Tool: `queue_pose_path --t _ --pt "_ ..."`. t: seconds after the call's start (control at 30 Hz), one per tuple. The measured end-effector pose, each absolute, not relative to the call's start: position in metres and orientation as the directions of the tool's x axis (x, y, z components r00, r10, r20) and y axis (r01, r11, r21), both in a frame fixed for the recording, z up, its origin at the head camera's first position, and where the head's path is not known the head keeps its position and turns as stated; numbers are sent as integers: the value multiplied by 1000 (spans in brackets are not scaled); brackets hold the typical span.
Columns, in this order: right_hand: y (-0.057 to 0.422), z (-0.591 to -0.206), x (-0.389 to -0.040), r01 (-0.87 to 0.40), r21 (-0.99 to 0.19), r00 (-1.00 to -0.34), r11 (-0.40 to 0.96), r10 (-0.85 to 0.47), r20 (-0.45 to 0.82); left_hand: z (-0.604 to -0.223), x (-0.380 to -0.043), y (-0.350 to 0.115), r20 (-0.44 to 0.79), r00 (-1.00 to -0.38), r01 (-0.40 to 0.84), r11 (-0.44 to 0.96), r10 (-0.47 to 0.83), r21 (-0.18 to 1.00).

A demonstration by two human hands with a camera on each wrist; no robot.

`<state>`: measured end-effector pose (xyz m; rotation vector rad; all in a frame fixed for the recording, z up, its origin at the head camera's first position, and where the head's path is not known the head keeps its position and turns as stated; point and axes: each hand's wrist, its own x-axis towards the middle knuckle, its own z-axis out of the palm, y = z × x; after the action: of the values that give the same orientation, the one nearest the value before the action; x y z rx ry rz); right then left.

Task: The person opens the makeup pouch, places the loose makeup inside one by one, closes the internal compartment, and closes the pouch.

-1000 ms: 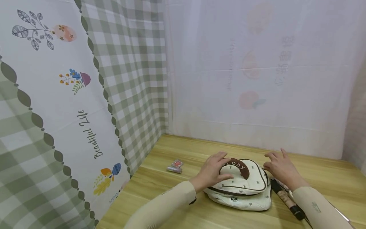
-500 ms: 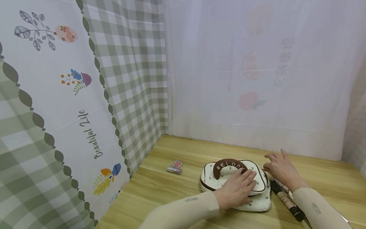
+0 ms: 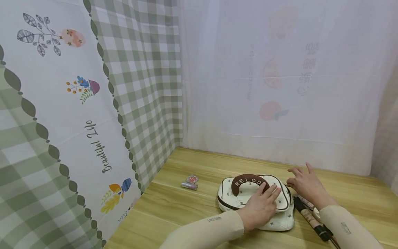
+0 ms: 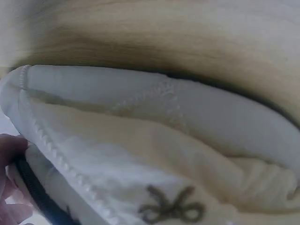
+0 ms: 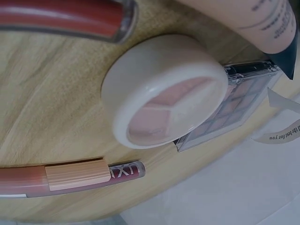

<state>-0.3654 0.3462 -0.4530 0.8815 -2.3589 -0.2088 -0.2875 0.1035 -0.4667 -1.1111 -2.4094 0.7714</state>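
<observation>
A cream pouch (image 3: 245, 197) with dark trim, a bow print and a brown MELODY handle (image 3: 248, 180) lies on the table. My left hand (image 3: 259, 207) rests over its front right part, fingers reaching across the lid towards the handle. In the left wrist view, fingertips (image 4: 11, 147) show beside the pouch's dark zip (image 4: 35, 190). My right hand (image 3: 308, 185) is at the pouch's right end, fingers loosely bent and one raised; the frames do not settle whether it touches the pouch. Beneath it lie a round white compact (image 5: 154, 91) and an eyeshadow palette (image 5: 243, 103).
A foundation tube (image 3: 311, 219) lies right of the pouch. Lip gloss tubes (image 5: 77, 176) lie near the compact. Left on the table are a small tube (image 3: 189, 186) and a small red-patterned case (image 3: 192, 178). Checked cloth (image 3: 140, 69) hangs at the left.
My left hand has moved right, from the pouch's handle side onto its front right part, then shifted only slightly. The right hand stays in place.
</observation>
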Motion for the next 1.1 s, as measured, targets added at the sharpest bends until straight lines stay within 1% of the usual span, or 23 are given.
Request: queue_pose_path --t 0.2,0.3,0.43,0.6,0.7,0.87,1.0,1.1 --pt "347 -456 -367 -565 329 -573 757 -647 503 -467 -289 98 104 -711 603 678 696 -421" --pt "347 -458 -368 -577 328 -553 748 -654 517 -466 -291 92 118 -717 615 703 688 -357" --pt "344 -460 -371 -598 316 -528 736 -659 536 -466 -292 84 137 -683 650 683 717 -332" --pt "338 -462 -375 -606 330 -496 724 -668 555 -467 -295 78 136 -623 711 630 771 -312" --pt "334 -460 -375 -604 345 -499 718 -679 539 -468 -298 75 132 -584 754 595 801 -279" --pt "325 -453 -377 -610 377 -502 697 -708 497 -467 -301 69 113 -515 804 524 850 -280" --pt "314 -444 -383 -636 444 -455 631 -771 445 -467 -302 68 68 -459 839 457 886 -296" --pt "302 -436 -386 -654 513 -410 555 -831 376 -468 -300 67 31 -416 863 405 909 -302"
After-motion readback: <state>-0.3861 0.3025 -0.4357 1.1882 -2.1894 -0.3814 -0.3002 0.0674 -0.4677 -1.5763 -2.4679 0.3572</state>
